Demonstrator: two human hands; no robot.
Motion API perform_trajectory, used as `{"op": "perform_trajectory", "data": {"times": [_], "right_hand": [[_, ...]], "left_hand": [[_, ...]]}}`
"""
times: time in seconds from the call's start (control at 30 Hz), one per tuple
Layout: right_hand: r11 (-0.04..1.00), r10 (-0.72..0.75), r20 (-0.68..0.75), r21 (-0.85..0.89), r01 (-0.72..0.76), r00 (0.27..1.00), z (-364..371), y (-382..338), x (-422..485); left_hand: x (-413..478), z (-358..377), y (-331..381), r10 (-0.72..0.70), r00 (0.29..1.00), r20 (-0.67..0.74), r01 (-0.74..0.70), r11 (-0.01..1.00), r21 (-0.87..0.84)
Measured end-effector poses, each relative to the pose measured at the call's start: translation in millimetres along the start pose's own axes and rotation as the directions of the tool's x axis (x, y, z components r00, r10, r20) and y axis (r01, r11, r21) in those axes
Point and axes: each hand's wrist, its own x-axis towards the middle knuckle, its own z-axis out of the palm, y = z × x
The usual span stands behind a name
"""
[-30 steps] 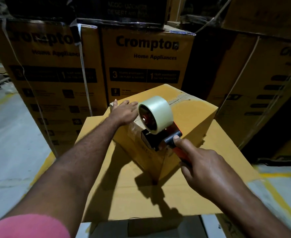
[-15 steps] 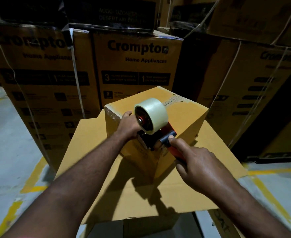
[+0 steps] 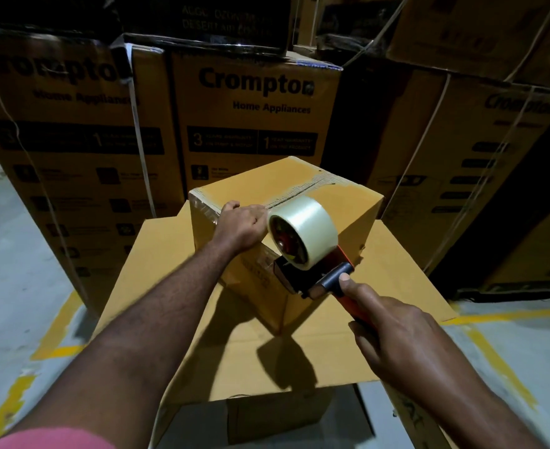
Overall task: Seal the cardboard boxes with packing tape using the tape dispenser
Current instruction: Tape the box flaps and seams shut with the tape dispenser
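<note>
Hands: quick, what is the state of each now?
Left hand: curled over the top edge of the small box, holding it.
Right hand: closed around the handle of the tape dispenser.

We see a plain tan box (image 3: pixel 338 209), a pale translucent tape roll (image 3: pixel 306 222) on a red-and-black dispenser (image 3: pixel 312 281), brown cartons (image 3: pixel 254 150) printed black, grey floor (image 3: pixel 11 260) with yellow lines, and a pink sleeve (image 3: pixel 50 440).
</note>
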Motion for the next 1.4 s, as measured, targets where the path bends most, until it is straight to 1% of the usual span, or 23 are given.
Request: {"op": "perform_trajectory", "data": {"times": [0.1, 0.23, 0.4, 0.63, 0.73, 0.83, 0.9, 0.97, 1.07, 1.1, 1.17, 1.27, 1.33, 1.4], "right_hand": [[0.999, 0.032, 0.013, -0.001, -0.032, 0.999, 2, 3, -6], [0.999, 0.04, 0.028, 0.007, -0.04, 0.999, 6, 7, -11], [0.998, 0.059, 0.046, 0.017, -0.06, 0.997, 8, 14, -21], [0.996, 0.074, 0.072, 0.036, -0.077, 0.995, 16, 30, -31], [0.993, 0.109, 0.063, 0.035, -0.111, 0.992, 21, 34, -30], [0.994, 0.108, 0.051, 0.011, -0.109, 0.993, 27, 30, -24], [0.994, 0.108, 0.06, 0.014, -0.109, 0.992, 28, 28, -20], [0.993, 0.114, 0.073, 0.028, -0.116, 0.991, 28, 27, -18], [0.992, 0.11, 0.062, 0.047, -0.113, 0.992, 29, 25, -16], [0.992, 0.108, 0.054, 0.057, -0.111, 0.993, 30, 25, -16], [0.993, 0.102, 0.039, 0.05, -0.103, 0.994, 31, 25, -15], [0.995, 0.094, 0.031, 0.024, -0.095, 0.995, 34, 27, -15], [0.996, 0.082, 0.025, 0.025, -0.083, 0.996, 38, 25, -16], [0.994, 0.082, 0.027, 0.075, -0.083, 0.996, 46, 24, -16]], "left_hand": [[2, 2, 1, 0.027, 1.0, -0.003, -0.027, 0.999, -0.021], [5, 6, -3, 0.044, 0.999, 0.005, -0.044, 0.999, 0.003], [9, 10, -8, 0.049, 0.999, -0.019, -0.049, 0.998, -0.04], [14, 14, -13, 0.068, 0.996, -0.049, -0.069, 0.998, -0.01], [15, 16, -9, 0.091, 0.995, -0.031, -0.09, 0.995, 0.031], [13, 20, -1, 0.104, 0.995, -0.012, -0.103, 0.992, 0.073], [3, 21, 6, 0.112, 0.991, -0.075, -0.105, 0.991, 0.088], [-20, 22, 16, 0.176, 0.973, -0.152, -0.174, 0.984, 0.026], [-62, 37, 30, 0.303, 0.94, -0.157, -0.328, 0.929, -0.173], [-74, 42, 34, 0.323, 0.934, -0.152, -0.35, 0.912, -0.214], [-82, 57, 33, 0.298, 0.94, -0.166, -0.334, 0.905, -0.263], [-79, 79, 23, 0.234, 0.953, -0.195, -0.28, 0.923, -0.264], [-75, 87, 20, 0.25, 0.945, -0.208, -0.296, 0.928, -0.227], [-76, 88, 23, 0.272, 0.929, -0.249, -0.32, 0.93, -0.178]]}}
